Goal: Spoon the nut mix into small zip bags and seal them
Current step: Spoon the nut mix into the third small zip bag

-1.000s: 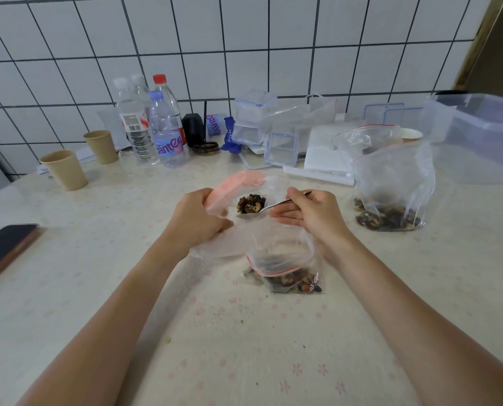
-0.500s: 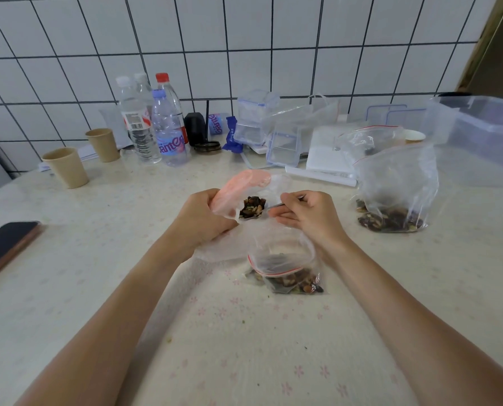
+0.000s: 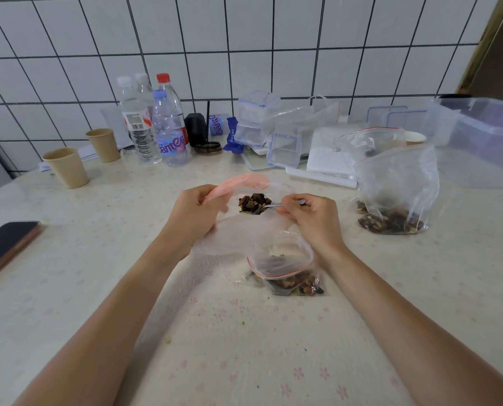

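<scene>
White-tiled wall behind, frame centre: left hand grips the bag mouth open; right hand pinches the spoon, loaded bowl pointing left into the opening.

two paper cups, water bottles, a phone.

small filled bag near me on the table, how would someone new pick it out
Start at the right forearm crossing the table. Just left of its wrist lies a small zip bag of nuts. Unlike the big bag standing far right, it lies flat.
</scene>
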The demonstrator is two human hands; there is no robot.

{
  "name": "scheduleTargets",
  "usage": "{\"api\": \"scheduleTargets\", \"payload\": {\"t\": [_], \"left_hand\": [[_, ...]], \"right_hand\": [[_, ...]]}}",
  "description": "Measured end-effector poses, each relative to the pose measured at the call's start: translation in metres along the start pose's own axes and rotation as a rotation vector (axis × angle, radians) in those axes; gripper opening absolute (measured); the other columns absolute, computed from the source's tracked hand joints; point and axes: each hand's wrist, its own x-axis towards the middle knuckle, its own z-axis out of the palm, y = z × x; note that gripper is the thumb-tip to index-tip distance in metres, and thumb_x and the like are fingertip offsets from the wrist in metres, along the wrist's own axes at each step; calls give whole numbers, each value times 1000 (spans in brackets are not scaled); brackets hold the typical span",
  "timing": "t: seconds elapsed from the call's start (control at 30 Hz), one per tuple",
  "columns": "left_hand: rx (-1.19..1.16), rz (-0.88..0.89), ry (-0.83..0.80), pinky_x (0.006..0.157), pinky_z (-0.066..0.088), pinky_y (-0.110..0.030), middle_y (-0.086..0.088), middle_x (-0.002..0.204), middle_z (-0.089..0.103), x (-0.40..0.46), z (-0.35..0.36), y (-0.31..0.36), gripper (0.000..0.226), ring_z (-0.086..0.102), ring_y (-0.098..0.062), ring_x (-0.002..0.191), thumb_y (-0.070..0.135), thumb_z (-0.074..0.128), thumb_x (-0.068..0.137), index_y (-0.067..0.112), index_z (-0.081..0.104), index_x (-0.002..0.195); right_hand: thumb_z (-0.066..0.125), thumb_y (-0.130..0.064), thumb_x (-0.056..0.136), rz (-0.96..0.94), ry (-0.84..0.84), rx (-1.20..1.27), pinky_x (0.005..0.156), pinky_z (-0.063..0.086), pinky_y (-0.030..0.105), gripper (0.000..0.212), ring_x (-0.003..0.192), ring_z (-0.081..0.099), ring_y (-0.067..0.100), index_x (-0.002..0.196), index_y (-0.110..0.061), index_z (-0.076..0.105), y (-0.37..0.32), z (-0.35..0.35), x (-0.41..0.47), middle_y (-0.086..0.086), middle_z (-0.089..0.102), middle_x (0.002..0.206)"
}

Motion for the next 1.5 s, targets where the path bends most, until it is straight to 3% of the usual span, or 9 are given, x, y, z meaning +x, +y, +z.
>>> {"api": "scheduleTargets", "payload": {"t": [0.23,0.43,0.67,0.83,1.03,1.17,1.27,1.4,1.5], "left_hand": [[-32,-42,-57,39,36,-21,15,71,73,-3,4,2,19,44,-10,46,46,57,103,35,73,102],[71,82,142,39,42,-25,8,75,72,6,-4,-5,16,49,-5,38,36,56,104,31,70,97],[248,233,259,61,58,-49,2,81,70,13,-7,-17,13,63,-24,67,33,57,104,26,67,98],[328,213,224,83,56,-38,8,113,65,14,-9,-12,46,64,-17,96,46,71,94,23,60,132],[323,436,276,101,50,-36,7,129,60,-6,-13,4,57,56,-11,118,43,80,87,23,58,135],[333,629,311,84,51,-24,9,110,67,-23,-9,19,32,62,-4,98,35,77,91,21,67,118],[340,544,161,63,51,-16,17,85,69,-34,-5,26,14,66,-4,71,43,70,93,30,70,96],[514,317,-128,57,54,-30,5,76,72,-43,3,23,38,67,-9,46,54,53,99,23,68,83],[554,169,-310,45,48,-21,-2,76,72,-46,9,19,50,70,-13,47,53,45,103,12,70,90]], "right_hand": [[75,-15,93,42,-44,31,86,59,24,7,81,79,13,95,-10,80,0,3,-3,2,81,80],[73,-12,95,119,-25,168,85,58,27,6,82,80,21,90,-12,77,-6,-2,-2,8,81,84],[68,-13,98,160,-51,175,91,56,30,10,86,80,25,101,-5,74,-13,-11,1,12,81,91],[67,-13,98,134,-91,129,64,51,10,11,84,80,22,101,-5,74,-25,-20,-1,11,81,90],[67,-17,99,95,-123,84,78,53,21,10,86,80,20,99,-9,73,-38,-31,-1,6,82,90],[66,-16,99,92,-127,89,94,50,35,9,87,80,24,95,-12,73,-50,-41,0,8,81,90],[63,-16,100,65,-136,90,91,50,36,13,86,80,26,93,-11,72,-62,-56,-1,11,81,91],[59,-19,102,50,-188,39,92,49,39,17,90,79,30,97,-6,70,-74,-80,-2,15,80,93],[59,-19,102,64,-243,-27,96,46,46,20,92,79,33,102,-2,70,-77,-93,-2,17,80,93]]}}
